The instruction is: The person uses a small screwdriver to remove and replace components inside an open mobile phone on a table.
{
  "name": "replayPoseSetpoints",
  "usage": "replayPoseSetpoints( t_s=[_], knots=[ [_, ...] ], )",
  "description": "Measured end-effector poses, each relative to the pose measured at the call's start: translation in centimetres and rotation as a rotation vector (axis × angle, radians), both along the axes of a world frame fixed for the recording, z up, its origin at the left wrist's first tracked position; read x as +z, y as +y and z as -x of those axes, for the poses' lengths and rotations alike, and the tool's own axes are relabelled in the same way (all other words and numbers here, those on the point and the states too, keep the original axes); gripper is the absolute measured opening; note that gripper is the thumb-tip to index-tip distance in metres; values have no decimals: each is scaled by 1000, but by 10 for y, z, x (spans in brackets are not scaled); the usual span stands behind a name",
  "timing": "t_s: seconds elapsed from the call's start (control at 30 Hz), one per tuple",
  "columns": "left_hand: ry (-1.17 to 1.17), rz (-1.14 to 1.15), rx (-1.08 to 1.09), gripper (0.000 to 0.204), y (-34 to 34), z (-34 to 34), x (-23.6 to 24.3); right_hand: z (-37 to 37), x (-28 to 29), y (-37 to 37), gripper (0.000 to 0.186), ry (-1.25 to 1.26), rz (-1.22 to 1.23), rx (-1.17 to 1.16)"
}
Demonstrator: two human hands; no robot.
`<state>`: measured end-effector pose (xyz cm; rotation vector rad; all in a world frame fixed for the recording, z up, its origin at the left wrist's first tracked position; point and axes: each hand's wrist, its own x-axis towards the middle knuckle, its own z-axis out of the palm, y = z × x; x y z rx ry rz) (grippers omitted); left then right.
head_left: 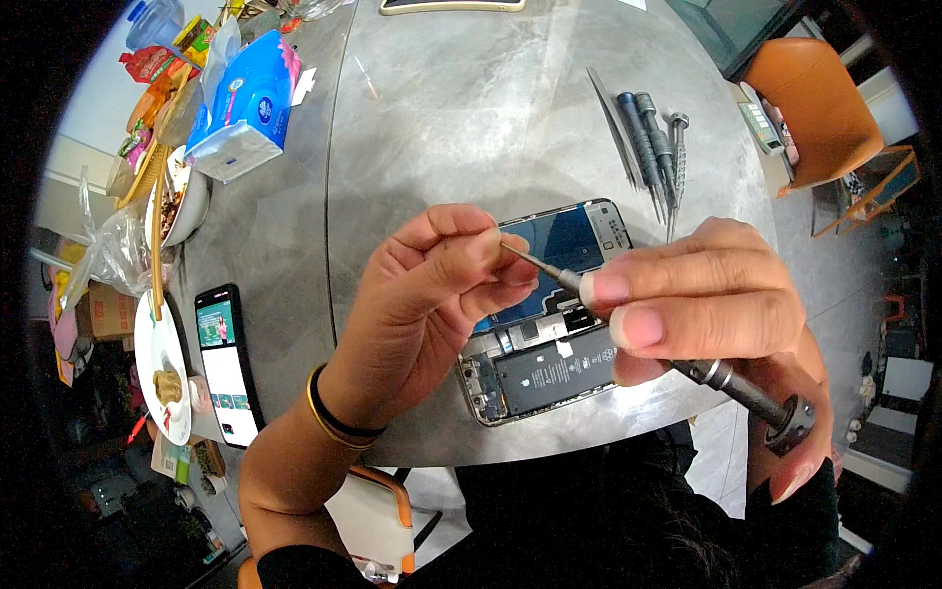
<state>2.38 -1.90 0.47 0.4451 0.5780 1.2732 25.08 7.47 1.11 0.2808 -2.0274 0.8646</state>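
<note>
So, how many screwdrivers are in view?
4: one screwdriver in the right hand; two dark-handled ones and a silvery one side by side on the table. Others may be hidden.

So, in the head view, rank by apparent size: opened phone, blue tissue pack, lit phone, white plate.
1. Opened phone, partly hidden
2. Blue tissue pack
3. Lit phone and white plate: too alike to rank

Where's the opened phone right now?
In the head view, the opened phone lies just right of centre on the table, partly hidden behind the left hand and right hand.
</note>
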Motion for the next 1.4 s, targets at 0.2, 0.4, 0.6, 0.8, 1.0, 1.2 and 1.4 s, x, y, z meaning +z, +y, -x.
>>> replayPoseSetpoints(
  t_s=[0.2,0.4,0.6,0.8,1.0,1.2,1.4],
  knots=[
    [-17,-9,2,17,-2,0,0,0,-11,8,47,31,-40,-13],
    [1,-38,-4,19,1,0,-1,4,22,-12,34,-141,105,-170],
    [71,22,39,24,1,-3,-1,0,27,0,31,-219,70,-188],
    [377,-128,241,22,8,11,-4,11,28,-1,47,-42,219,-232],
    [445,-193,333,22,13,22,-11,11,11,14,87,-31,287,-62],
    [489,-177,355,22,16,26,-13,12,22,17,77,-224,158,27],
    [600,-180,379,17,16,26,-13,6,19,15,50,-356,143,47]
  ],
)
